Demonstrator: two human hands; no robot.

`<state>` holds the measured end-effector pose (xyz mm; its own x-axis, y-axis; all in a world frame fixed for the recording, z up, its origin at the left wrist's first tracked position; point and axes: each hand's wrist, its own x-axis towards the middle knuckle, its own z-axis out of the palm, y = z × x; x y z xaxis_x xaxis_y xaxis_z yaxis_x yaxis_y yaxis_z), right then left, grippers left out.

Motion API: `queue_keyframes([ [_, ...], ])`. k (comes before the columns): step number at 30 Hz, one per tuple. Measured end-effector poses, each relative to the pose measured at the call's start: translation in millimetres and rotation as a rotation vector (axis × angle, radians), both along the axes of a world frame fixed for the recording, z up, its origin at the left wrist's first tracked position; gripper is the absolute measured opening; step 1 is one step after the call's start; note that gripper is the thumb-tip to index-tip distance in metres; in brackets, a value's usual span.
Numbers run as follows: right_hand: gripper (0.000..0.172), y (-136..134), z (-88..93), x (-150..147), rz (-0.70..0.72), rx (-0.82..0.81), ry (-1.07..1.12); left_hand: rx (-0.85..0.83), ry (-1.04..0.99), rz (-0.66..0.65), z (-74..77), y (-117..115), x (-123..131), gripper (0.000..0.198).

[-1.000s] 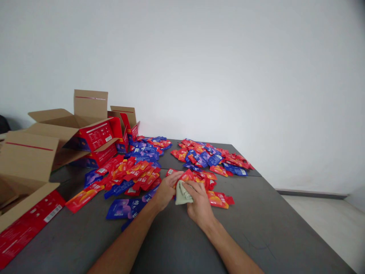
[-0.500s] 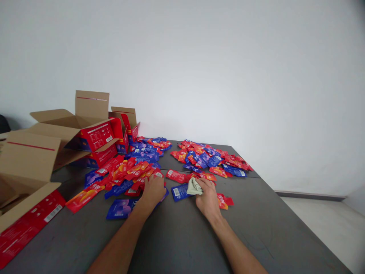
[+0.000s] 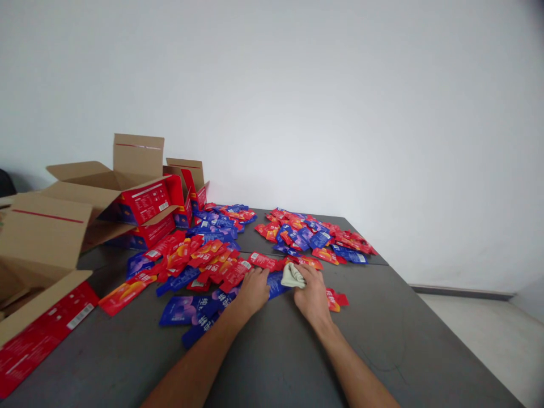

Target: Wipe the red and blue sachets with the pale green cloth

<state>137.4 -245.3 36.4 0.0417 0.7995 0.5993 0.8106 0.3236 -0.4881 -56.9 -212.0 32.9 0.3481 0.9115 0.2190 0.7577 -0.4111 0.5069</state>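
My right hand [image 3: 312, 294] lies on the grey table [image 3: 382, 328] with its fingers closed on a small pale green cloth [image 3: 292, 276]. Beside it, my left hand [image 3: 254, 289] rests knuckles-up on a blue packet [image 3: 276, 283], fingers curled over the packet's edge. Red packets [image 3: 266, 261] lie just beyond both hands, and another red one [image 3: 336, 298] pokes out to the right of my right hand. A big spread of red and blue packets [image 3: 199, 255] reaches left of my left hand.
A second heap of packets [image 3: 314, 235] lies at the table's far side. Open cardboard boxes with red printed sides [image 3: 140, 198] stand at the left, one flap [image 3: 42, 238] close by. The table's right edge drops to a pale floor [image 3: 488, 334]. A white wall is behind.
My left hand moved right, from the red packet pile to the blue packet beside my right hand. My right hand with the cloth has barely shifted in the last half second.
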Motion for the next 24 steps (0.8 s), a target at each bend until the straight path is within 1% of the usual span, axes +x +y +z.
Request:
queue_keyframes([
  [2, 0.062, 1, -0.8, 0, 0.004, 0.016, 0.015, -0.082, -0.152, -0.015, 3.1, 3, -5, 0.041],
  [5, 0.062, 0, 0.2, -1, 0.021, 0.038, 0.028, -0.381, -0.459, -0.018, 5.2, 11, -15, 0.029],
  [7, 0.063, -2, 2.1, -2, 0.047, 0.055, 0.03, -0.574, -0.699, -0.004, 4.3, 15, -20, 0.028],
  [9, 0.064, -5, 4.0, -5, 0.078, 0.082, 0.034, -0.706, -0.946, -0.04, 3.0, 16, -23, 0.035],
  [11, 0.066, -8, 5.2, -8, 0.112, 0.112, 0.037, -0.828, -1.13, -0.109, 3.0, 14, -25, 0.044],
  [13, 0.068, -10, 5.5, -10, 0.14, 0.129, 0.028, -0.944, -1.221, -0.188, 5.4, 10, -25, 0.056],
  [14, 0.069, -10, 5.4, -11, 0.149, 0.131, 0.019, -0.989, -1.239, -0.247, 7.4, 7, -24, 0.063],
  [17, 0.07, -11, 5.3, -13, 0.155, 0.114, -0.013, -1.038, -1.248, -0.472, 14.2, -1, -20, 0.084],
  [19, 0.071, -12, 6.3, -15, 0.159, 0.1, -0.03, -1.025, -1.266, -0.554, 17.0, -3, -17, 0.093],
  [20, 0.072, -14, 7.2, -18, 0.173, 0.091, -0.04, -1.015, -1.291, -0.561, 17.6, -4, -15, 0.094],
  [22, 0.074, -18, 9.8, -25, 0.232, 0.068, -0.063, -1.006, -1.364, -0.526, 17.8, -3, -13, 0.092],
  [24, 0.076, -25, 13.1, -36, 0.312, 0.037, -0.095, -1.003, -1.436, -0.422, 18.3, -2, -13, 0.079],
])
